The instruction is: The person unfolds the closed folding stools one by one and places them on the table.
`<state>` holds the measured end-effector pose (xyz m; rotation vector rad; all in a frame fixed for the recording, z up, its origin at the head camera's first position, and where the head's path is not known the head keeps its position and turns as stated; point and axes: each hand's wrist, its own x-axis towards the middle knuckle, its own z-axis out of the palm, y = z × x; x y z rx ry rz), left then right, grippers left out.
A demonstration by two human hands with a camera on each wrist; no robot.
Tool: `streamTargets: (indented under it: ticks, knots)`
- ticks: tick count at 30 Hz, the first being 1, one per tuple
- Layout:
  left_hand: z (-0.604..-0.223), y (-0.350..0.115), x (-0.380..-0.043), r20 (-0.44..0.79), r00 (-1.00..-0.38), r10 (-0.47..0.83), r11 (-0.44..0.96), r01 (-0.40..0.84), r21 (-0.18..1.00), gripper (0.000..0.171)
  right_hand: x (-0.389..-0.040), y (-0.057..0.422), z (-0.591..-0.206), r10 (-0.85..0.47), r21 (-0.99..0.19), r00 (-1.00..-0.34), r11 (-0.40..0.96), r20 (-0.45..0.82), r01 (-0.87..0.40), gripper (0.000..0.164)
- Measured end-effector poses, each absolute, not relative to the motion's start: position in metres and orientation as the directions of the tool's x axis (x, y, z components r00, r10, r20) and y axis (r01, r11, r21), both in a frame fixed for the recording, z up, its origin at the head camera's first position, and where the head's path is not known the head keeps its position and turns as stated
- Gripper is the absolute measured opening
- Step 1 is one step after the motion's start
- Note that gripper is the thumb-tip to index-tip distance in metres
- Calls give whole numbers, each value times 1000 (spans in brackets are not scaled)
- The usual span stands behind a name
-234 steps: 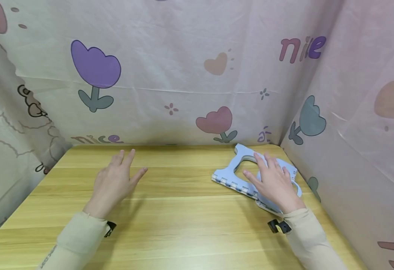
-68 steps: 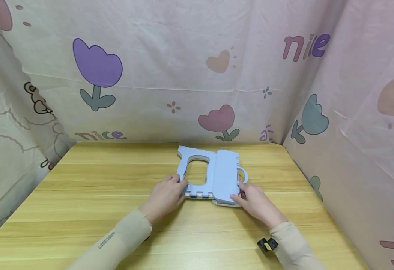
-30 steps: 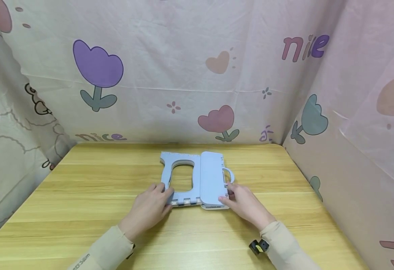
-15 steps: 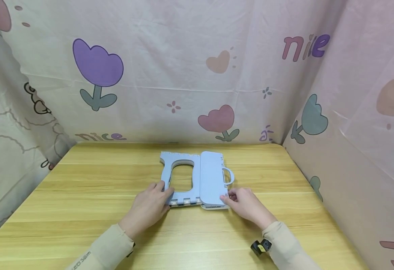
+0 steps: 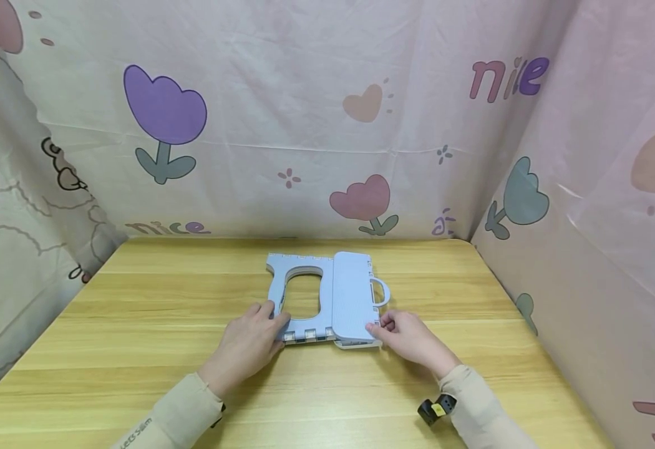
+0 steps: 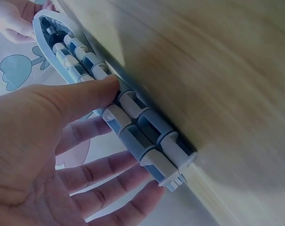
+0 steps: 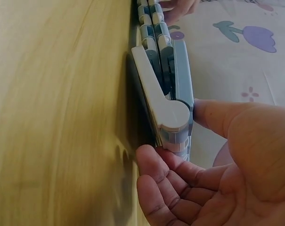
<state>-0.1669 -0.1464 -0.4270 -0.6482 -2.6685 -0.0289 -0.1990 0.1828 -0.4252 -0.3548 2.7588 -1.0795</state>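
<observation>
A light blue folding stool (image 5: 353, 296), folded flat, lies on the table. It has a large opening on its left half and a loop handle (image 5: 382, 293) on its right edge. My left hand (image 5: 249, 344) holds the near left corner; in the left wrist view the thumb presses the hinged edge (image 6: 147, 132) and the fingers reach over the top face. My right hand (image 5: 408, 340) pinches the near right corner below the handle. In the right wrist view its thumb (image 7: 213, 115) lies on the top panel and the curled fingers (image 7: 154, 167) sit at the underside.
The wooden table (image 5: 153, 312) ends at a printed curtain (image 5: 249, 125) along the back. More curtain (image 5: 602, 206) hangs at the right side, and another stretch stands at the left. A black wrist camera (image 5: 436, 408) is strapped by the right sleeve.
The folded stool has come from the right side of the table to the middle, gripped by both hands. Over the last second it stays put; the right hand has shifted slightly off the handle.
</observation>
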Motion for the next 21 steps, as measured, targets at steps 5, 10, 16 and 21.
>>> streamTargets:
  ticks: [5, 10, 16, 21]
  knots:
    - [-426, -147, -167, 370, -821, 434, 894, 443, -66, 40, -198, 183, -422, -267, -679, -962, 718, -64, -154, 38]
    - [-424, -148, -165, 358, -829, 429, 896, 441, -52, 41, -197, 183, -414, -246, -676, -968, 722, -54, -146, 38]
    - [-423, -148, -164, 349, -833, 429, 894, 447, -31, 43, -196, 184, -400, -237, -682, -971, 714, -27, -155, 38]
    - [-422, -146, -163, 342, -840, 422, 889, 457, 25, 48, -195, 186, -386, -248, -691, -969, 699, 8, -184, 37]
